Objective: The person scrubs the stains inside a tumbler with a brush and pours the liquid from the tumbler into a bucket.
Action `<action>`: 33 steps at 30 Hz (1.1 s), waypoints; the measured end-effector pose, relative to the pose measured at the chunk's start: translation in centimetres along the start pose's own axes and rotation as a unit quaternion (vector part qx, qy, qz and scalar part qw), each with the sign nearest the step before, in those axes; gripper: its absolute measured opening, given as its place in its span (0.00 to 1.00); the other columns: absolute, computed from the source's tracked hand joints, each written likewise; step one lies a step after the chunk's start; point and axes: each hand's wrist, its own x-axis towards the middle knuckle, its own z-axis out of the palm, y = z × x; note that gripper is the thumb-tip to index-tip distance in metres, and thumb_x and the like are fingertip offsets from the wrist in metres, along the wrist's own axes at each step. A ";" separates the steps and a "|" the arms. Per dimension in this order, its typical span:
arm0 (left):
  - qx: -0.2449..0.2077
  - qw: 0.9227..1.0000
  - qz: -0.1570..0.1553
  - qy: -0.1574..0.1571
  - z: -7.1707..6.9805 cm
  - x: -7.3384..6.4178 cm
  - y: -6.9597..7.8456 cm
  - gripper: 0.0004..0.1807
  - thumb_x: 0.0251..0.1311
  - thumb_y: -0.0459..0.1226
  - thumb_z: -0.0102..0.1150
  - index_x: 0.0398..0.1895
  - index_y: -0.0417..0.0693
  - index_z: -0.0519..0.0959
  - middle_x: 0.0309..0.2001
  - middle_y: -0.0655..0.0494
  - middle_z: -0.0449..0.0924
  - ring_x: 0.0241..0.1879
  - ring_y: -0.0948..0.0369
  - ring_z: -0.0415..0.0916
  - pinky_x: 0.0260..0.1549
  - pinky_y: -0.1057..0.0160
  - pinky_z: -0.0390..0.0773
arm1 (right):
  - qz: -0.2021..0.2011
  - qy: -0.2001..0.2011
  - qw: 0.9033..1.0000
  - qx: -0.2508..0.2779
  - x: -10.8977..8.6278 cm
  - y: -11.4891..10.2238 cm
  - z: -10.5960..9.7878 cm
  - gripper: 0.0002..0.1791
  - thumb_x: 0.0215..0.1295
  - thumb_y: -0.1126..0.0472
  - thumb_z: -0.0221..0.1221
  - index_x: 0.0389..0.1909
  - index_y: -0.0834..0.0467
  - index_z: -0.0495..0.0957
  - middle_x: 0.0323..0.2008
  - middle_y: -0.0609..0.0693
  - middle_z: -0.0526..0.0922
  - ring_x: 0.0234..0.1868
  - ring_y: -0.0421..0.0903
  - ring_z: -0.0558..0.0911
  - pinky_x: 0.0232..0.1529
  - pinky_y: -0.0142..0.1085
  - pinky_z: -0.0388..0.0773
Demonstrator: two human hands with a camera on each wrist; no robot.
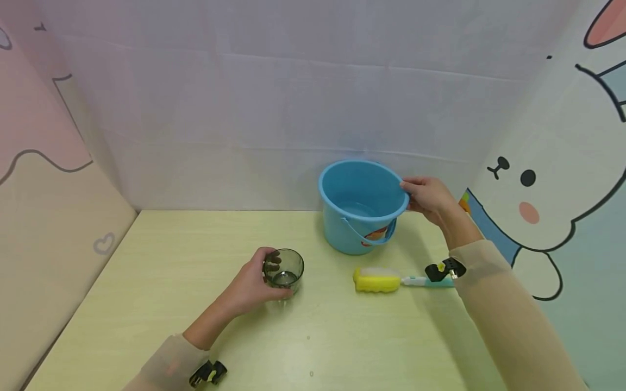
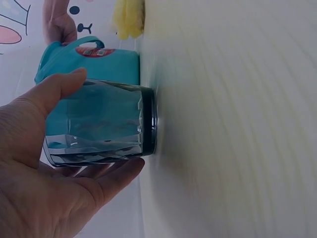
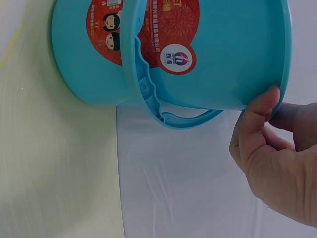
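A smoky clear drinking glass (image 1: 285, 278) stands upright on the table, left of the middle. My left hand (image 1: 256, 279) curls around its side, thumb on the near side and fingers on the far side; the left wrist view shows the glass (image 2: 99, 121) base at the tabletop. Behind and to the right is a blue plastic bucket (image 1: 342, 231), its handle hanging down at the front. My right hand (image 1: 430, 196) pinches the bucket's right rim between thumb and fingers. In the right wrist view a red label (image 3: 171, 29) shows on the bucket's side.
In front of the bucket lies a bottle brush with a yellow sponge head (image 1: 376, 281) and a white and teal handle (image 1: 415, 281). A pale curtain (image 1: 220, 108) closes off the back of the light wooden table (image 1: 186, 244). Cartoon-printed cloth (image 1: 577, 217) flanks the right side.
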 end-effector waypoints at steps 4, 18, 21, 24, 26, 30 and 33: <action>-0.022 1.000 -0.001 -0.007 0.0 0.0 0.0 0.53 0.48 0.40 0.87 0.75 0.40 0.62 0.68 0.43 0.74 0.66 0.45 0.74 0.63 0.42 0.76 | 0.003 0.000 1.000 0.002 0.2 0.1 0.0 0.32 0.86 0.54 0.51 0.81 0.66 0.59 0.69 0.68 0.71 0.36 0.36 0.87 0.44 0.30 0.86; -0.030 0.999 0.001 -0.013 0.0 -0.3 -0.3 0.56 0.49 0.41 0.87 0.78 0.44 0.60 0.69 0.44 0.73 0.66 0.43 0.73 0.61 0.43 0.77 | 0.005 -0.010 1.000 0.006 0.1 0.1 -0.1 0.33 0.86 0.53 0.50 0.82 0.64 0.57 0.72 0.67 0.69 0.42 0.39 0.87 0.45 0.30 0.85; -0.035 0.999 0.003 -0.015 -0.1 -0.5 -0.3 0.57 0.48 0.42 0.87 0.78 0.44 0.60 0.70 0.44 0.72 0.66 0.42 0.72 0.63 0.43 0.76 | 0.003 -0.012 1.000 0.006 0.1 0.2 -0.2 0.34 0.86 0.52 0.50 0.82 0.65 0.57 0.72 0.67 0.69 0.44 0.41 0.87 0.46 0.31 0.86; -0.043 0.999 0.004 -0.017 -0.3 -0.6 -0.3 0.59 0.48 0.42 0.87 0.79 0.43 0.59 0.72 0.44 0.70 0.68 0.39 0.71 0.65 0.43 0.76 | -0.002 -0.010 1.000 0.000 0.0 0.4 -0.4 0.34 0.86 0.50 0.50 0.82 0.65 0.59 0.68 0.66 0.72 0.44 0.42 0.87 0.45 0.31 0.86; -0.050 0.999 0.001 -0.016 -0.4 -0.7 -0.3 0.60 0.47 0.43 0.88 0.80 0.43 0.58 0.73 0.43 0.68 0.69 0.39 0.70 0.66 0.42 0.75 | -0.005 -0.007 1.000 -0.006 -0.1 0.5 -0.4 0.34 0.86 0.49 0.50 0.81 0.66 0.61 0.61 0.63 0.77 0.40 0.41 0.86 0.44 0.31 0.86; -0.065 0.998 -0.009 -0.011 -0.7 -1.0 -0.3 0.62 0.46 0.46 0.88 0.81 0.44 0.58 0.74 0.44 0.66 0.70 0.39 0.70 0.68 0.41 0.73 | -0.008 -0.003 1.000 -0.013 -0.3 0.8 -0.7 0.35 0.85 0.47 0.50 0.78 0.68 0.64 0.47 0.55 0.81 0.36 0.39 0.83 0.41 0.29 0.85; -0.071 0.997 -0.007 -0.004 -1.1 -1.2 -0.2 0.59 0.50 0.49 0.86 0.80 0.46 0.58 0.73 0.45 0.68 0.69 0.40 0.71 0.69 0.42 0.72 | -0.004 -0.006 1.000 -0.016 -0.5 1.1 -0.9 0.36 0.85 0.45 0.50 0.78 0.68 0.64 0.43 0.50 0.81 0.36 0.39 0.82 0.41 0.29 0.84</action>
